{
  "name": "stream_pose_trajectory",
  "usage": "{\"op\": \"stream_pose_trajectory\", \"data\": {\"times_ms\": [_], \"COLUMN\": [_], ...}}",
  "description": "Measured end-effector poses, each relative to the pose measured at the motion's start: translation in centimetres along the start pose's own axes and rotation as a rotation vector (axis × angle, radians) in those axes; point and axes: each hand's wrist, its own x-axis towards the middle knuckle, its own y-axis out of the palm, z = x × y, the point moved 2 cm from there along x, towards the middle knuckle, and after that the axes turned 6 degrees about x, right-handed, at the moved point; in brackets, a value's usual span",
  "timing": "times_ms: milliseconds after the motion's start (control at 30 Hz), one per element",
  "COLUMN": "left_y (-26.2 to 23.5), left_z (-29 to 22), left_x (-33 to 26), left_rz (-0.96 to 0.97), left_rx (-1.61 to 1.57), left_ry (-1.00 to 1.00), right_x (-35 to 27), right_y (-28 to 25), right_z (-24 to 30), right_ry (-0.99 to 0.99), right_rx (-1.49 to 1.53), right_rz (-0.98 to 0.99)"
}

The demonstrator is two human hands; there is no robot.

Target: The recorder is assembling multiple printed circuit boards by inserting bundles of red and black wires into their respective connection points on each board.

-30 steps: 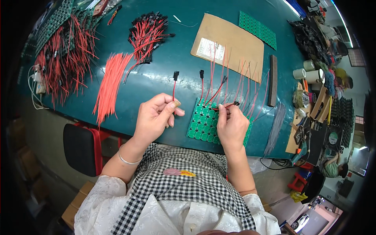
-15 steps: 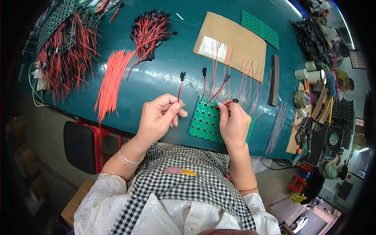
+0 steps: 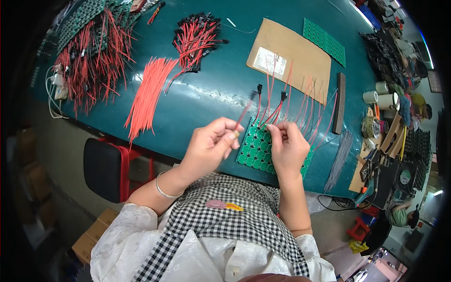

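Red lead pinched in my left hand (image 3: 210,144), its black plug end (image 3: 254,94) raised toward twelve o'clock above the teal table (image 3: 206,96): thumb and fingertips are closed tight on the wire, the remaining fingers curled in. My right hand (image 3: 287,146) rests on the green panel of round circuit boards (image 3: 256,149), fingers bent down and closed at its upper edge; whether they grip a wire there or only press on the panel I cannot tell. Several red leads (image 3: 300,105) already stand up from the panel's far edge and fan toward one o'clock, two of them with black plugs.

I judge this to be the wiring step, one lead at a time, with part of the panel done. What comes next calls for bringing the bare end of the held lead down to a free pad beside my right fingertips and keeping it steady there, without disturbing the leads already seated.

At one o'clock lies a flat brown cardboard envelope (image 3: 300,66) bearing a white rectangular label (image 3: 268,61) near its left end. Beyond it, a second green panel (image 3: 324,41). At ten o'clock, a loose sheaf of plain red wires (image 3: 145,96); at twelve, a bundle of plugged ones (image 3: 197,40). Rolls of pale tape (image 3: 383,98) stand at three o'clock.
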Motion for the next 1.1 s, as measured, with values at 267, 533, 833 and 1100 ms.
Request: {"op": "stream_pose_trajectory", "data": {"times_ms": [267, 533, 833, 1100], "left_y": [1.2, -12.8, -14.1, -11.3], "left_z": [-1.2, -3.3, -2.7, -1.6], "left_x": [-0.8, -0.8, -0.1, 4.1], "left_rz": [0.093, -0.733, -0.803, -0.611], "left_rx": [0.409, 1.482, 1.556, 1.586], "left_ry": [0.298, 0.239, 0.202, 0.186], "right_x": [-1.3, -2.6, -2.2, -1.2], "right_y": [-2.5, -3.8, -4.1, -3.7], "right_z": [2.8, -2.2, -3.0, -2.1], "right_ry": [0.375, 0.263, 0.321, 0.164], "right_rx": [0.739, 0.12, 0.198, 0.128], "right_rz": [0.265, 0.074, -0.01, -0.021]}}
